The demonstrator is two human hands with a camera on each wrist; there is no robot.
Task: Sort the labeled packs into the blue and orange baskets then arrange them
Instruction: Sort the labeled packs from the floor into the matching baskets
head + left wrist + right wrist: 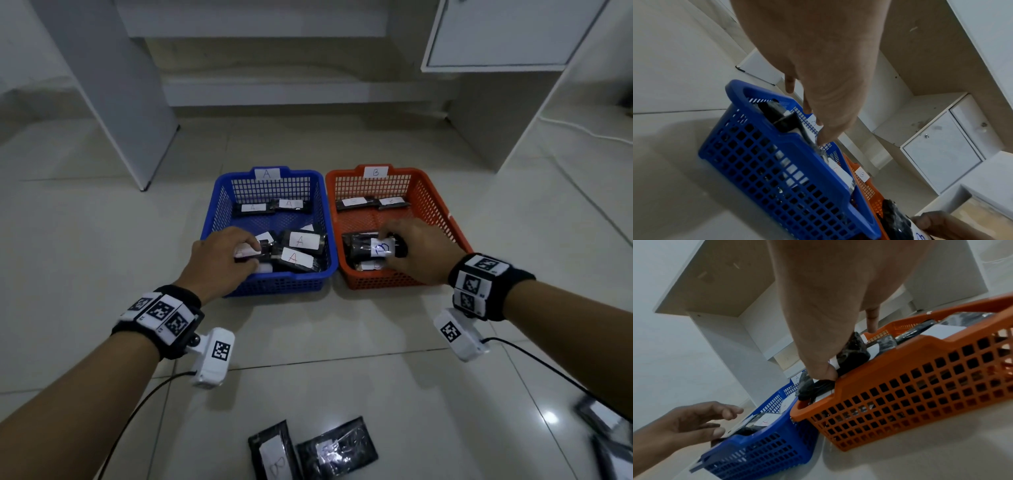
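**Sorting partly done: both hands in the baskets, packs left on the floor**

The blue basket (pixel 209 219), tagged A, and the orange basket (pixel 445 212), tagged B, stood side by side on the tiled floor (pixel 102 240), their near walls touching or nearly so. Each already held packs: two lay flat in a row along the far wall of each basket, and a looser heap filled the near end of each (labels reading A were visible in the blue one). The left hand (pixel 222 253) reached over the near rim of the blue basket, its fingers bent down onto a pack (pixel 265 248) in the heap; whether it pinched that pack or only pressed it could not be told. The right hand (pixel 419 250) held a B pack (pixel 382 247) by thumb and fingers just above the near heap in the orange basket. Unsorted packs remained: two (pixel 310 448) lay on the floor near the person, one showing a B, and more (pixel 606 431) at the right edge. Judged from this, sorting was well advanced but unfinished, and the tidy rows covered only the far end of each basket.
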